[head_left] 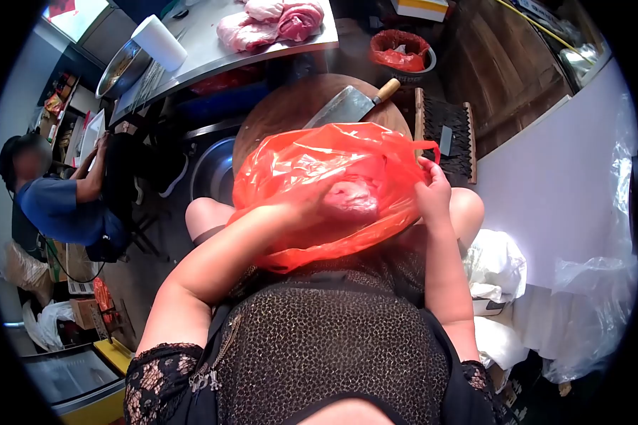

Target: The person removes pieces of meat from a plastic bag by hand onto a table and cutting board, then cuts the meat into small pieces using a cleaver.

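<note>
A large red plastic bag (290, 166) lies across my lap and the near part of a round wooden chopping block (262, 120). Inside its mouth is a pink piece of raw meat (354, 198). My left hand (312, 202) reaches into the bag from the left, against the meat's left side; its fingers are blurred and mostly hidden. At the bag's right edge, my right hand (432, 188) is closed, pinching the plastic near a handle loop. Behind the bag, a cleaver (344, 106) with a wooden handle rests on the block.
Beyond the block stands a metal table (198, 49) bearing raw meat (273, 25) and a paper roll (159, 42). A red-lined bin (402, 53) is at the back right. A metal basin (214, 170) sits left of the block. Another person (64, 198) sits at far left.
</note>
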`<state>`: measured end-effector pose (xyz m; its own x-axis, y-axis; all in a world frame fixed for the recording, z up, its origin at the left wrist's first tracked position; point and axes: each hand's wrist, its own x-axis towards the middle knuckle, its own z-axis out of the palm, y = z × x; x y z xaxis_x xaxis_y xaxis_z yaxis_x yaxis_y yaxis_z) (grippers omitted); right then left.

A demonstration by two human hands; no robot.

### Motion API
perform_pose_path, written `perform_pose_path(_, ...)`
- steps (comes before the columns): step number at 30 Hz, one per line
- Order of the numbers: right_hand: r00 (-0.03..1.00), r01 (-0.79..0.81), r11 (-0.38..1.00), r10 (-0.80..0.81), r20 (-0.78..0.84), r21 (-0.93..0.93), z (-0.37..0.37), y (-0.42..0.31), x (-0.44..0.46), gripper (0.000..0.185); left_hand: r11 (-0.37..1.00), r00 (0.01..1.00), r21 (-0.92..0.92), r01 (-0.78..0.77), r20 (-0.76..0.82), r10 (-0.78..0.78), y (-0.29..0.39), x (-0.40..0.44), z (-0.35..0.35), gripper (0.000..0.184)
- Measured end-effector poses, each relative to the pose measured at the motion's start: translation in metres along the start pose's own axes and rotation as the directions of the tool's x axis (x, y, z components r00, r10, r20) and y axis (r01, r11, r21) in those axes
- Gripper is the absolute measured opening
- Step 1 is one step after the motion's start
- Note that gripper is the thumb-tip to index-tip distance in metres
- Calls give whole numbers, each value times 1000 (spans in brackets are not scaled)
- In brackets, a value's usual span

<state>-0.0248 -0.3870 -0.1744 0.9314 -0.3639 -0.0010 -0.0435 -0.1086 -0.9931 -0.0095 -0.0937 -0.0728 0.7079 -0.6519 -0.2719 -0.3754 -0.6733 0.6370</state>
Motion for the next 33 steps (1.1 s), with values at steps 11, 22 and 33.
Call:
perform_pose_path(11, 1000, 7, 978, -9, 11, 208, 5, -44, -9, 45, 972, 957, 223, 67, 260, -126, -39, 21, -12, 72)
perform_pose_path(22, 988, 130, 978, -141, 58, 161, -13, -39, 20, 39, 858, 939, -474, 198, -159, -304, -9, 166, 56, 25)
perform_pose_path(33, 981, 164, 978, -176, 85, 126, -10, -33, 34, 36, 983, 927, -120, 141, -332, -173, -3, 139, 27, 7)
